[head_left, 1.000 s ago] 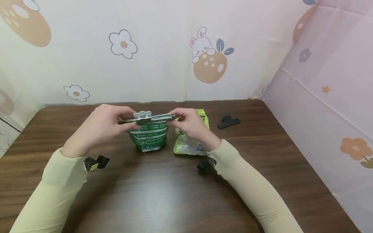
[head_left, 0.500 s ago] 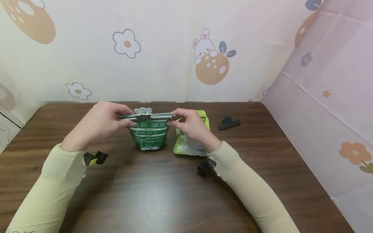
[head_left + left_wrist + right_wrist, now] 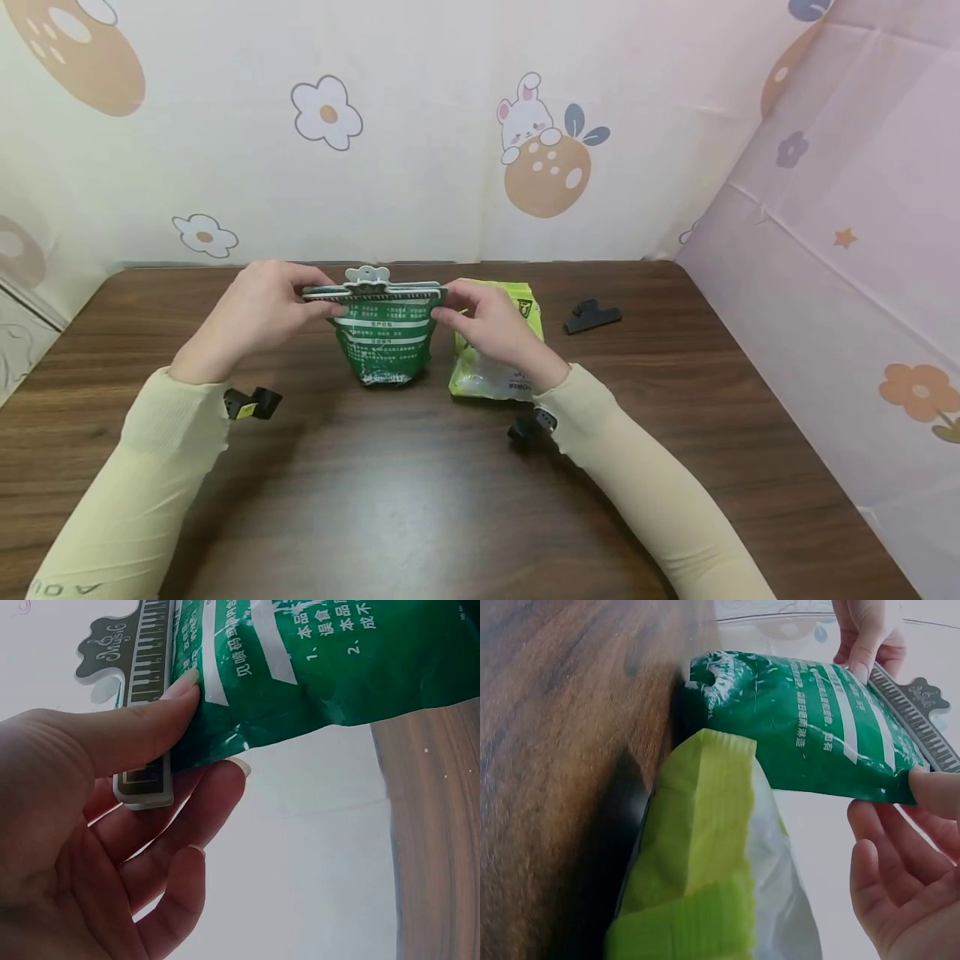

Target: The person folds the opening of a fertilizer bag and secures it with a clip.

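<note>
Cartoon-printed cloth with flowers and a rabbit hung behind a dark brown wooden tabletop [image 3: 420, 500] in the head view. At its middle stood a green printed plastic pouch [image 3: 384, 346], upright, its bottom on the wood. Along its top edge lay a long pale sealing clip with a ruler print and a small scalloped tab [image 3: 372, 287]. The left hand [image 3: 258, 312] pinched the clip's left end, and the right hand [image 3: 487, 325] pinched its right end. Just to the right of the pouch, partly behind the right hand, sat a yellow-green and clear plastic bag [image 3: 495, 375]. A small black clip [image 3: 591, 317] lay well apart to the right.

Seen from the left wrist, the left hand's thumb and fingers [image 3: 217, 776] were clamped on the clip's end [image 3: 142, 712] and the pouch's corner [image 3: 315, 667].

From the right wrist, the right hand [image 3: 900, 877] had its thumb on the pouch's top corner [image 3: 810, 727], the other fingers lying loosely curved below it. The clip's ribbed edge [image 3: 919, 720] ran along the pouch top, with the left hand's fingers [image 3: 866, 634] at the far end. The yellow-green bag [image 3: 705, 870] touched the pouch's base.
</note>
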Action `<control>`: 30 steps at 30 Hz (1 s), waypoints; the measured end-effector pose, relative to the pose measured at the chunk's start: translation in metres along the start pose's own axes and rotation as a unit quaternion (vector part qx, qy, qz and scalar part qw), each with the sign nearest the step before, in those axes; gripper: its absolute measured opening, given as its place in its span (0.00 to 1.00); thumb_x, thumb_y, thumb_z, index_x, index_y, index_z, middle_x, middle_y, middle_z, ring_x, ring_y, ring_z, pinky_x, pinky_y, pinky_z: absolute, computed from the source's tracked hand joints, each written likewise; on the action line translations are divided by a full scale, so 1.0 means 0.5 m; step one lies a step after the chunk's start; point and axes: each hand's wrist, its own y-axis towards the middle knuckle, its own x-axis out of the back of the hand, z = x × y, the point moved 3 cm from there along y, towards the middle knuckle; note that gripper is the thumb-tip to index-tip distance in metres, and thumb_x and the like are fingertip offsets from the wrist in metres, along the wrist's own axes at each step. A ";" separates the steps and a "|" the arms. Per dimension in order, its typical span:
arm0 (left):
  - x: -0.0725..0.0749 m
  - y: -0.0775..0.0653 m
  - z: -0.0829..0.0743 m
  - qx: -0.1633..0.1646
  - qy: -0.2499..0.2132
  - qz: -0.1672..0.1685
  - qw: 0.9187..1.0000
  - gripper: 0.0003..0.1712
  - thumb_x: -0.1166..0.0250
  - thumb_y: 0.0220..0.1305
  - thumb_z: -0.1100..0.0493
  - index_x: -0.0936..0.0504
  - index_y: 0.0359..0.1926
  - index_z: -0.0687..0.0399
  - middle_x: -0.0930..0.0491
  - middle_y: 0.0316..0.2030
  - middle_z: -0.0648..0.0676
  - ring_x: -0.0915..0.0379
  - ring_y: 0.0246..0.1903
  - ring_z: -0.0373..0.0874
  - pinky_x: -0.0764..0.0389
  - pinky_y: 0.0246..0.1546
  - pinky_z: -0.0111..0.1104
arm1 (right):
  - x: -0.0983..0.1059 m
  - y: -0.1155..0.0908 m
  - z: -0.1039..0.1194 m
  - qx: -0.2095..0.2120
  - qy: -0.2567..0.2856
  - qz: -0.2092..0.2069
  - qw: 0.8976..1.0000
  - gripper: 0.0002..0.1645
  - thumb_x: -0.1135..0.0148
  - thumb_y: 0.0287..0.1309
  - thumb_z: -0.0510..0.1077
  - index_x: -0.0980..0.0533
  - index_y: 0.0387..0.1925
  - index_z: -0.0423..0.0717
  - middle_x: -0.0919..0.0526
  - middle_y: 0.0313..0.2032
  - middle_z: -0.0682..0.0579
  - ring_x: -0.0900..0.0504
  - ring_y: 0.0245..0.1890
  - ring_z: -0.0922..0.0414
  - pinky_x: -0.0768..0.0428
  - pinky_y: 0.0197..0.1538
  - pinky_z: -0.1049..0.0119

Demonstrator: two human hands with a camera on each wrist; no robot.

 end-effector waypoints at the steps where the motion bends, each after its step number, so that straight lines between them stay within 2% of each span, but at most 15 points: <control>1: -0.001 0.001 0.002 0.002 -0.003 0.000 1.000 0.11 0.26 0.59 0.51 0.12 0.42 0.48 0.14 0.29 0.48 0.26 0.25 0.44 0.28 0.30 0.39 | -0.001 0.000 0.000 -0.008 -0.003 0.004 1.000 0.11 0.35 0.66 0.43 0.19 0.49 0.47 0.15 0.45 0.50 0.18 0.42 0.58 0.19 0.46 0.60; 5: -0.006 0.005 0.005 0.013 -0.014 -0.005 1.000 0.11 0.27 0.60 0.52 0.12 0.42 0.50 0.15 0.29 0.50 0.28 0.26 0.46 0.30 0.29 0.39 | -0.007 -0.001 -0.002 -0.041 -0.031 0.021 0.998 0.17 0.36 0.67 0.49 0.21 0.55 0.50 0.17 0.49 0.57 0.19 0.49 0.59 0.21 0.52 0.59; 8: -0.010 0.007 0.009 0.026 -0.020 -0.012 0.999 0.12 0.27 0.60 0.50 0.12 0.41 0.50 0.16 0.28 0.50 0.30 0.26 0.47 0.31 0.28 0.40 | -0.011 -0.002 -0.002 -0.053 -0.036 0.037 0.997 0.21 0.37 0.68 0.49 0.23 0.60 0.50 0.18 0.52 0.57 0.20 0.54 0.59 0.23 0.56 0.58; 14: -0.021 0.011 0.018 0.042 -0.037 -0.043 0.997 0.13 0.28 0.62 0.47 0.13 0.41 0.49 0.20 0.24 0.51 0.32 0.25 0.48 0.33 0.28 0.40 | -0.016 -0.002 0.007 -0.061 -0.027 0.052 0.996 0.24 0.37 0.68 0.47 0.27 0.64 0.49 0.18 0.53 0.54 0.20 0.54 0.58 0.24 0.57 0.58; 20: -0.034 0.017 0.035 0.062 -0.060 -0.053 0.995 0.14 0.32 0.65 0.46 0.17 0.45 0.49 0.19 0.29 0.54 0.29 0.29 0.49 0.31 0.30 0.41 | -0.020 -0.001 0.004 -0.076 -0.031 0.069 0.994 0.33 0.37 0.68 0.47 0.35 0.71 0.50 0.19 0.57 0.53 0.21 0.56 0.58 0.27 0.61 0.56; 25: -0.043 0.021 0.057 0.100 -0.089 -0.023 0.991 0.25 0.38 0.68 0.39 0.23 0.53 0.52 0.18 0.40 0.58 0.25 0.38 0.53 0.27 0.37 0.44 | -0.024 -0.001 -0.001 -0.077 -0.018 0.082 0.994 0.39 0.38 0.68 0.46 0.41 0.75 0.48 0.21 0.60 0.51 0.22 0.58 0.56 0.30 0.64 0.53; 30: -0.055 0.024 0.067 0.136 -0.148 0.045 0.979 0.36 0.44 0.67 0.31 0.26 0.55 0.58 0.16 0.46 0.62 0.20 0.47 0.56 0.25 0.45 0.47 | -0.025 -0.002 -0.009 -0.097 -0.012 0.085 0.992 0.41 0.38 0.68 0.47 0.44 0.76 0.48 0.22 0.61 0.51 0.23 0.59 0.56 0.30 0.64 0.54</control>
